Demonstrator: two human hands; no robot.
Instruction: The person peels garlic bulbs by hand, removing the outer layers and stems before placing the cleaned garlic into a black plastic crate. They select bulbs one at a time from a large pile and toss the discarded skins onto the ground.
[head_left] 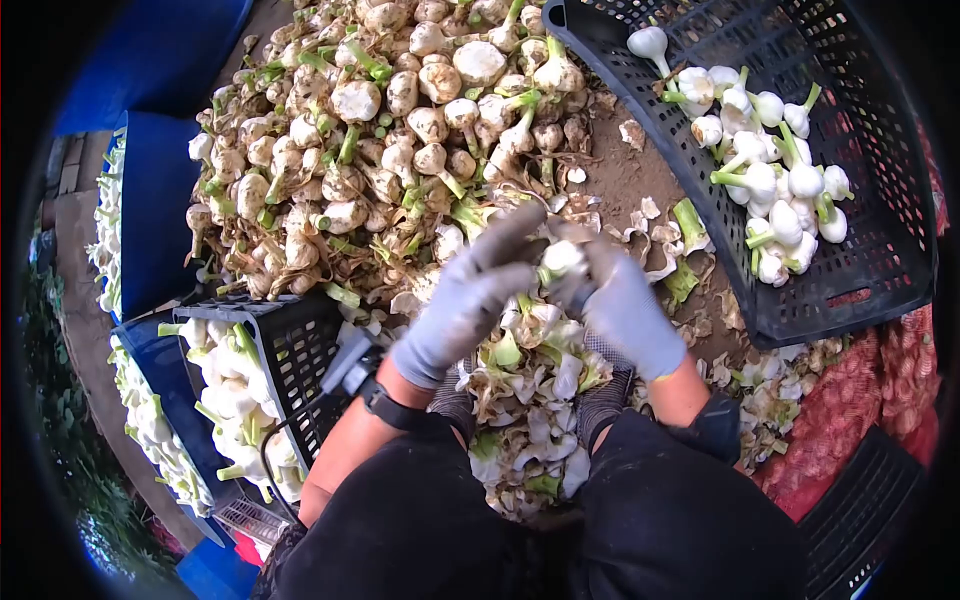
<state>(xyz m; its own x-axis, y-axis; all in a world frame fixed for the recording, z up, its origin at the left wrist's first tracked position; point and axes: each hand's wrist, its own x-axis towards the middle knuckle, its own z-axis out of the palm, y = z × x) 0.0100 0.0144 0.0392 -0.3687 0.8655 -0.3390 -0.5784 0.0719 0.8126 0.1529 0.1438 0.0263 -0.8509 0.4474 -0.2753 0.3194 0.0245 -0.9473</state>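
Note:
Both my hands wear light grey gloves with dark, dirty fingers. My right hand (622, 305) is closed around a peeled white garlic bulb (563, 257) in front of my knees. To the left of that bulb, my left hand (470, 285) has its fingers stretched out and apart, with nothing visible in them. A grey device (350, 362) with a black cable sits at my left wrist, beside a dark band. Under my hands, between my feet, lies a heap of garlic skins (530, 430). Unpeeled garlic bulbs (330, 185) with soil on them are piled just beyond my hands.
At the upper right, a black crate (650, 150) holds several clean white bulbs. On the left, another black crate (300, 325) is filled with cleaned garlic, near blue containers (160, 215) of more garlic. Red mesh sacks (835, 410) lie at the right.

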